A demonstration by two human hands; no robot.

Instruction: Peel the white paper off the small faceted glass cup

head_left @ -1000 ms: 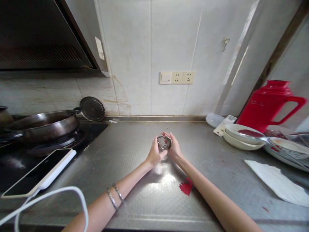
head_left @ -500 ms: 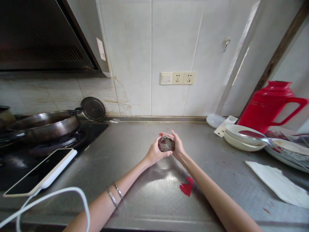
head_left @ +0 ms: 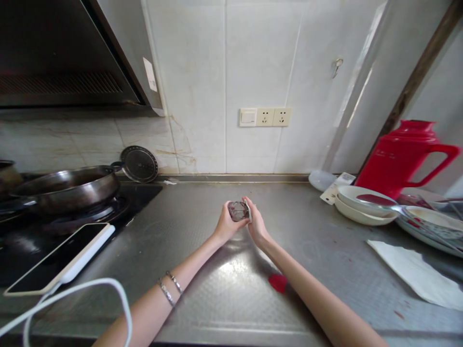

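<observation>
Above the middle of the steel table (head_left: pixel 202 226), a small crumpled foil wad (head_left: pixel 238 210) sits pinched between both hands, left hand (head_left: pixel 224 224) and right hand (head_left: pixel 256 222) equally near, their fingers (head_left: pixel 249 205) closed on its opposite sides.

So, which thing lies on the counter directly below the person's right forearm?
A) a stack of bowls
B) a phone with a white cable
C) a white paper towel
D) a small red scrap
D: the small red scrap shows on the steel counter just beside and under the right forearm, behind the right hand.
</observation>
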